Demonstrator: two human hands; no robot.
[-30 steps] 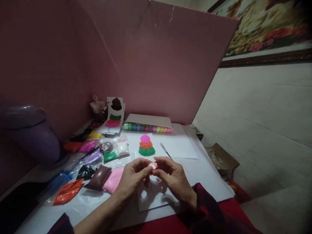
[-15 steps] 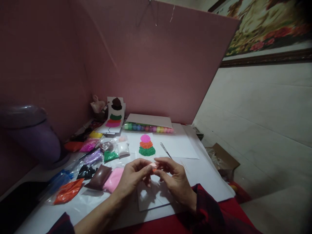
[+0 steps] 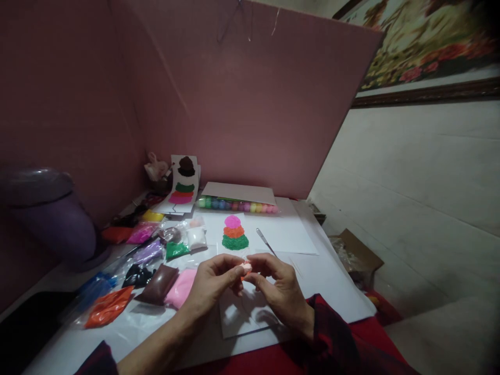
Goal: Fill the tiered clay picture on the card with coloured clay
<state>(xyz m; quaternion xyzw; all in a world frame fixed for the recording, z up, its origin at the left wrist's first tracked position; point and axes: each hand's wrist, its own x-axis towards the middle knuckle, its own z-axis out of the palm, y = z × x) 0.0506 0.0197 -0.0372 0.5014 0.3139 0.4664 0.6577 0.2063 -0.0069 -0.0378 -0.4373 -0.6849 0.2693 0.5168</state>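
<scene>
Between the fingertips of both hands is a small lump of soft clay (image 3: 247, 267), pale peach with some orange. My left hand (image 3: 219, 275) pinches it from the left, and my right hand (image 3: 275, 278) pinches it from the right. Both are closed on it, just above a white sheet (image 3: 248, 315). Beyond the fingers, the paper carries a stack of textured clay shapes (image 3: 235, 233): magenta on top, orange in the middle, green below. A thin metal tool (image 3: 265, 241) lies to the right of the stack.
Clear bags of coloured clay, among them brown (image 3: 160, 284), pink (image 3: 182, 289) and orange (image 3: 109, 307), crowd the left side. At the back lie a pack of coloured balls (image 3: 238, 204) and a propped decorated card (image 3: 183, 185). A purple container (image 3: 58, 224) stands far left.
The clay lump has turned slightly between my fingertips, and more of its pale side shows. Both hands stay in nearly the same place.
</scene>
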